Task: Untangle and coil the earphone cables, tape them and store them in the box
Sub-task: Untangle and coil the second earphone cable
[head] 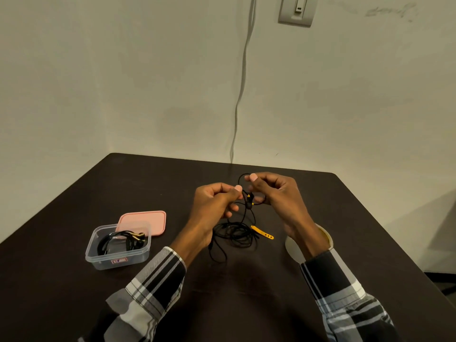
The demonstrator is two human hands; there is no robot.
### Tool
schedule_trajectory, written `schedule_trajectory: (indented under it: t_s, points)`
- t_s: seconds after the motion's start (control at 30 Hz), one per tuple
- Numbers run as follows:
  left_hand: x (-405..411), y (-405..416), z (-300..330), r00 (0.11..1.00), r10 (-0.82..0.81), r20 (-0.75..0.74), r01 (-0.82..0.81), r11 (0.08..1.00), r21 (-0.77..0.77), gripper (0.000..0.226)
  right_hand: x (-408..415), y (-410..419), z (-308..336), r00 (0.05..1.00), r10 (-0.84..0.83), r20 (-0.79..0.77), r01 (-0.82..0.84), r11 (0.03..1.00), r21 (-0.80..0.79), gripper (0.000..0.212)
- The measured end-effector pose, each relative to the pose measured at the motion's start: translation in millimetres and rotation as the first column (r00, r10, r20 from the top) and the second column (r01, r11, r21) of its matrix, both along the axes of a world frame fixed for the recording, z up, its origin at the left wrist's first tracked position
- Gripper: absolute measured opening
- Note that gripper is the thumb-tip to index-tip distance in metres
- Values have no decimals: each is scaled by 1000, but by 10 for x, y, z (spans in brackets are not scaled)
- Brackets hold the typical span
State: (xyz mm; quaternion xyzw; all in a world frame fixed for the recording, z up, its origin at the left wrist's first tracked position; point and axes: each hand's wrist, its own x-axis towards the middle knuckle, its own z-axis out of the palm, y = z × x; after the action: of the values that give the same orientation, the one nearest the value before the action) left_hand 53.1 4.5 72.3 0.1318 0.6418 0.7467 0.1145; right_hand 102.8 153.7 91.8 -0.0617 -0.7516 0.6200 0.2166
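The left hand [217, 201] and the right hand [274, 191] were raised together over the middle of the dark brown table [74, 206], each pinching a strand of the thin black earphone cable with yellow accents [234, 233] between thumb and forefinger, the thumbs nearly meeting above a small knot of earbuds. From that pinch the cable dropped to a loose tangle lying on the table just below the hands, with a yellow perforated cable strap [262, 232] sticking out of its right side. Beside the right wrist, partly hidden by it, stood a pale roll of tape [293, 250]. Well to the left sat the clear plastic box [118, 245], open, already holding another coiled black earphone set, its pink lid [145, 222] lying just behind it. The cable looked light, limp and springy, apt to snag on itself; it seemed best taken near the earbuds or plug and drawn through gently, never yanked.
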Motion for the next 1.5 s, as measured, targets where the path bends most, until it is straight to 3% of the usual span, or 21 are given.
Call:
schedule_trajectory:
  t_s: [0.23,0.33,0.5,0.8,0.9,1.03,1.2,1.4,1.5]
  points:
    - [-1,13,-8,997,-48,-60,48,999,-3,16,60,-22,71,990,129,59,-136,983,126,29]
    - [5,21,14,1000,15,-23,-14,999,46,14,88,5,108,980,173,102,-179,983,43,38]
    - [9,22,71,996,78,-36,-75,994,78,14,141,109,89,957,272,106,-270,962,-30,28]
    - [8,44,105,996,62,-65,-54,992,112,15,212,264,116,882,440,168,-438,897,-51,75]
    - [13,72,106,993,111,-48,-103,984,149,17,205,294,113,886,434,165,-431,901,-60,81]
    - [45,118,144,989,139,-46,-127,971,201,15,179,197,93,912,379,155,-382,924,-11,66]
    - [79,160,190,993,118,-29,-108,967,233,15,116,85,39,967,254,37,-252,966,-56,34]
    - [22,32,226,998,44,-52,-29,964,264,12,81,122,53,976,197,-95,-218,902,-374,39]
    - [2,-16,235,997,-7,-76,26,969,245,16,90,155,108,968,204,-144,-248,852,-461,28]
